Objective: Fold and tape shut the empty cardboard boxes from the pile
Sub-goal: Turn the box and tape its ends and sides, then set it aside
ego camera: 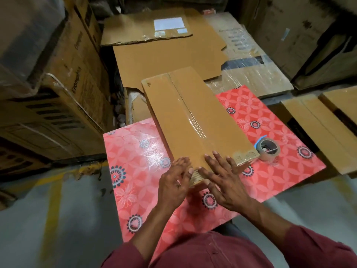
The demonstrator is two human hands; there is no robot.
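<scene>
Both hands, left hand (174, 182) and right hand (225, 182), press flat-fingered on the near end of the long brown cardboard box (195, 117), which runs away from them.

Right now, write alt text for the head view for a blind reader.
Both hands, left and right, press flat on the near end of a taped box on a red table. A tape roll lies right of it, flat cardboard behind.

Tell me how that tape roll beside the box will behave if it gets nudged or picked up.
The tape roll lies flat on the red patterned table cover, so a nudge would probably slide it, not roll it. It looks small and hollow, likely light. Its blue loose end may stick to fingers or the cover.
</scene>
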